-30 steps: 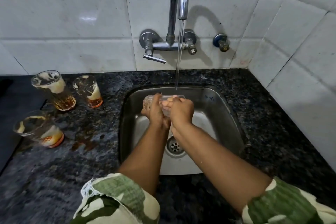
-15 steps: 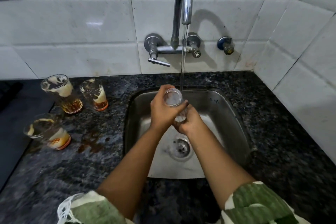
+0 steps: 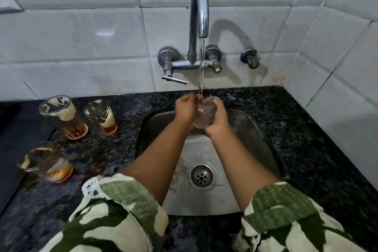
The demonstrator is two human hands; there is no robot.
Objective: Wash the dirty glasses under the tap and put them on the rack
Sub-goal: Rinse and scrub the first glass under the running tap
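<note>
A clear glass [image 3: 204,113] is held over the steel sink [image 3: 253,129], right under the running stream from the chrome tap [image 3: 199,12]. My right hand [image 3: 217,117] wraps the glass from the right and below. My left hand [image 3: 185,108] touches it on the left, fingers at its rim where the water falls. Three dirty glasses with brown liquid and foam stand on the dark counter to the left: a tall one [image 3: 63,116], a smaller one [image 3: 101,116] and a nearer one [image 3: 46,162]. No rack is in view.
The sink drain [image 3: 202,177] lies below my forearms. A tap lever [image 3: 174,79] sticks out left of the stream. Brown spills [image 3: 96,170] stain the granite counter [image 3: 302,149]. White tiled walls close in behind and on the right. A dark surface [image 3: 12,141] borders the counter at left.
The glass was turned and lifted toward the stream. It passed from mainly my left hand to my right, and my left fingers now sit at its rim under the water.
</note>
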